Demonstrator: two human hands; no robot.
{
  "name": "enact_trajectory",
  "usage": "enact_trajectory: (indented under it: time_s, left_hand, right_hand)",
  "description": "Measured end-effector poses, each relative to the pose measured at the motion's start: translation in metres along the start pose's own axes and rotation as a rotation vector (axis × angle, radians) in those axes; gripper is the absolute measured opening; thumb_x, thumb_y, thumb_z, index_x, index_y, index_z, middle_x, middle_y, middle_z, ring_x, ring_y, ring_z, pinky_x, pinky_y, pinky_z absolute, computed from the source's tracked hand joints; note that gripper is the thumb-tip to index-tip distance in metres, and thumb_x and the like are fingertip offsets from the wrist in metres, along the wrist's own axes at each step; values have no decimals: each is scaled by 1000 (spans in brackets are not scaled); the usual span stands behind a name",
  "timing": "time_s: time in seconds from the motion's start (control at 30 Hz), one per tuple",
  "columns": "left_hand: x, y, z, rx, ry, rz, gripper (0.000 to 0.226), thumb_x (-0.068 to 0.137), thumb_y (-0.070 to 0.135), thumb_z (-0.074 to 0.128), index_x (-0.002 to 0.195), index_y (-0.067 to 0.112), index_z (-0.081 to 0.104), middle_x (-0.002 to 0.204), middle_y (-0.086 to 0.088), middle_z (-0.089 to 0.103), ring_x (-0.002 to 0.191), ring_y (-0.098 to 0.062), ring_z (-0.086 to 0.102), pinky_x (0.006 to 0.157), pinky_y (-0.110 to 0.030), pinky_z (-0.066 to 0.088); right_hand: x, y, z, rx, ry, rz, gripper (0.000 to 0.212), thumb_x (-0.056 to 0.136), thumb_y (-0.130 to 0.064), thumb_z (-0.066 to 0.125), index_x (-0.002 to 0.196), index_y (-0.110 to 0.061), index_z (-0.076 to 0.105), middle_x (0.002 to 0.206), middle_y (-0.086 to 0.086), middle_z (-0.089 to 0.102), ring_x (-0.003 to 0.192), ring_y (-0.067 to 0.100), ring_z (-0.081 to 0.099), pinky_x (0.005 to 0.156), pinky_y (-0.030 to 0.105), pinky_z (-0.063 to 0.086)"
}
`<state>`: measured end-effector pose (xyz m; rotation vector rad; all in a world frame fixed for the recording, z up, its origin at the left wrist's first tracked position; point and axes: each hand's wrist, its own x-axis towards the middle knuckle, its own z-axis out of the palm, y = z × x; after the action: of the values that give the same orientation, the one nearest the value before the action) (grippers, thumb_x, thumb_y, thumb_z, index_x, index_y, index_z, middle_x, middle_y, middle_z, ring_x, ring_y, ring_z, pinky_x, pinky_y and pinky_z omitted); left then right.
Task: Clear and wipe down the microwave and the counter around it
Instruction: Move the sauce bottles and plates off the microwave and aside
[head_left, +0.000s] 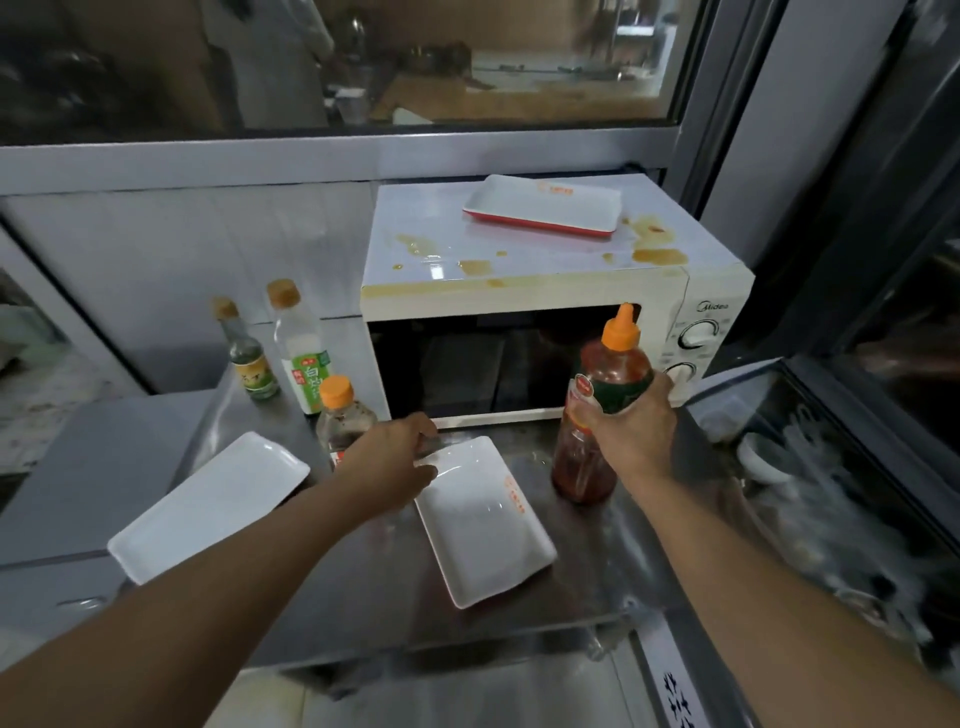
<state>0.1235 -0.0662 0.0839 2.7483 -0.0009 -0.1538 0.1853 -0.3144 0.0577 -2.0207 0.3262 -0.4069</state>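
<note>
A white microwave (519, 291) stands at the back of the steel counter (613, 561), its top smeared with brown sauce stains. On its top lies a red-and-white tray (543, 208). My right hand (631, 423) grips a red chili sauce bottle (605, 410) with an orange cap, standing in front of the microwave door. My left hand (387, 467) holds the far left corner of a white rectangular plate (485, 525) lying on the counter.
A second white plate (208, 506) lies at the counter's left edge. Three bottles stand left of the microwave: a small green-labelled one (249, 358), a white vinegar bottle (301, 353) and an orange-capped one (343, 415). Dishes (763, 457) sit in a bin at right.
</note>
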Motion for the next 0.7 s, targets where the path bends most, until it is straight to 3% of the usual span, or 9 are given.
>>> enact_trajectory:
  time_s: [0.13,0.33,0.47,0.6,0.7]
  left_hand:
    - [-14,-7,-9,-15,14,-11,38,82,18,65,118,14,53,107,-5,63,95,-24,61,86,-37,51]
    - [-32,-22,-29,-35,82,-50,40,85,16,62,123,15,52,110,-5,63,103,-23,58,87,-31,47]
    - [-38,-45,-47,0,90,-93,33,84,19,62,116,17,54,112,-8,63,103,-26,59,85,-32,48]
    - [-35,-76,-61,-12,61,-126,22,81,20,65,100,20,53,101,-6,63,96,-26,59,84,-39,51]
    - [-27,-96,-64,-38,73,-97,27,80,21,64,104,15,54,105,-8,63,96,-26,59,85,-37,50]
  right_hand:
    - [-7,-11,-4,7,-20,-41,75,56,-33,87,116,-17,46,107,-1,57,91,12,52,76,22,38]
    - [-19,-50,-4,-12,-114,-107,73,55,-37,85,113,-21,45,102,-6,55,89,14,54,75,27,44]
    - [-34,-80,9,-27,-141,-151,74,55,-40,86,113,-20,45,101,-6,55,89,13,54,74,26,45]
    - [-51,-101,30,-24,-148,-158,71,54,-41,86,108,-23,43,98,-9,55,84,10,53,60,17,37]
    - [-62,-112,44,-23,-150,-136,72,55,-42,85,111,-22,45,95,-10,55,81,9,55,58,15,36]
